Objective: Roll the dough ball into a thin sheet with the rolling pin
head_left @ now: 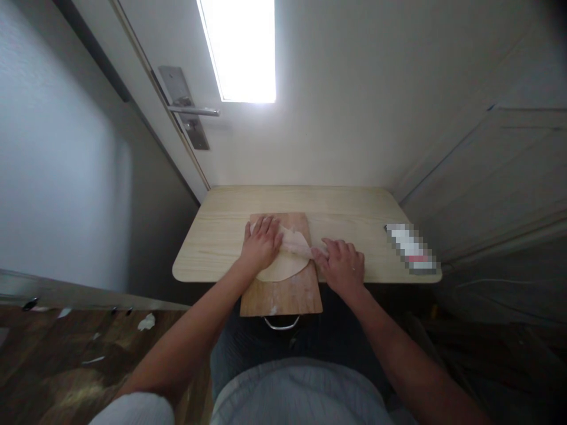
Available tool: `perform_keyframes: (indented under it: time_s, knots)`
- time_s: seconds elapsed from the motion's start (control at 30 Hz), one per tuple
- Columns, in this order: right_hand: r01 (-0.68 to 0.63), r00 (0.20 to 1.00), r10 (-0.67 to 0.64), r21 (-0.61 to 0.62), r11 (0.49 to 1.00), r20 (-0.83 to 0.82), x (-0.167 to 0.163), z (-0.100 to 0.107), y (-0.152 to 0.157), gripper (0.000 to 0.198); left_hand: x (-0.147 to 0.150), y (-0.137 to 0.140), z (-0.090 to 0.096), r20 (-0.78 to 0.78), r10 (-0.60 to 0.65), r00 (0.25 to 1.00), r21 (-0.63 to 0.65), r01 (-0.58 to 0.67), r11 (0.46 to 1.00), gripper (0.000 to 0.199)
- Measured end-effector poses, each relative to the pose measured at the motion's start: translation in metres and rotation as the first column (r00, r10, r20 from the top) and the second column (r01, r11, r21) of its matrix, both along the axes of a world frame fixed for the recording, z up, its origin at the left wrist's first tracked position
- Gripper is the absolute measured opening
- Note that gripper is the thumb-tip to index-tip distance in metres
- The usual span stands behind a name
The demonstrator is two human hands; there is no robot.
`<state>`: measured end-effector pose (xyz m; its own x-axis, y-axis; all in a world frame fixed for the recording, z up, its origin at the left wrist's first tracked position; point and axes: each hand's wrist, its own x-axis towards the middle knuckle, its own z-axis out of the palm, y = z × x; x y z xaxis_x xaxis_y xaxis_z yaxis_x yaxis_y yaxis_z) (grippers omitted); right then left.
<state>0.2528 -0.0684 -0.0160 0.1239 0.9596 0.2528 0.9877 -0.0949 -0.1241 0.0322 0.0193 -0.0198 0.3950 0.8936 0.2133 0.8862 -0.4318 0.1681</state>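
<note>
A thin, pale sheet of dough (pixel 280 271) lies on a wooden cutting board (pixel 283 300). Across it runs a light, floury rolling pin (pixel 296 244), slanting down to the right. My left hand (pixel 262 243) rests over the pin's left part, fingers closed down on it and covering that end and the dough's left edge. At the right end, just past the board's edge, my right hand (pixel 341 264) has its fingers curled round the pin. Some flour marks show on the board's near part.
The board overhangs the near edge of a light wooden table (pixel 212 236), its metal handle (pixel 282 324) towards me. A blurred-out phone-like object (pixel 411 249) lies at the table's right end. Behind stands a door with a lever handle (pixel 195 110). Scraps (pixel 146 321) lie on the floor at left.
</note>
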Motion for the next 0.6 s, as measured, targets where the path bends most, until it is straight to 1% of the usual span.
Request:
perform_keyframes:
  time_s: [0.07, 0.17, 0.23, 0.3, 0.43, 0.6]
  knots:
    - [0.020, 1.000, -0.020, 0.038, 0.999, 0.006, 0.000, -0.002, 0.007, 0.054, 0.003, 0.011, 0.000, -0.015, -0.018, 1.000, -0.024, 0.017, 1.000, 0.054]
    - [0.045, 0.999, -0.046, 0.073, 0.996, 0.018, 0.003, -0.006, 0.017, 0.055, 0.008, 0.027, 0.000, -0.038, -0.038, 0.999, -0.095, 0.035, 0.995, 0.056]
    - [0.055, 0.998, -0.057, 0.076, 0.996, 0.030, 0.005, -0.008, 0.023, 0.053, 0.011, 0.037, 0.001, -0.049, -0.054, 0.997, -0.147, 0.046, 0.988, 0.056]
    - [0.062, 0.997, -0.064, 0.060, 0.996, 0.032, 0.006, -0.008, 0.026, 0.050, 0.014, 0.045, 0.003, -0.050, -0.068, 0.996, -0.172, 0.059, 0.983, 0.055]
    - [0.074, 0.997, -0.074, 0.019, 0.997, 0.011, 0.007, -0.005, 0.031, 0.047, 0.018, 0.054, 0.006, -0.034, -0.079, 0.996, -0.153, 0.073, 0.986, 0.052]
    - [0.099, 0.995, -0.099, -0.024, 0.995, -0.017, 0.008, -0.001, 0.040, 0.048, 0.023, 0.063, 0.009, -0.057, -0.049, 0.997, -0.126, 0.041, 0.991, 0.051]
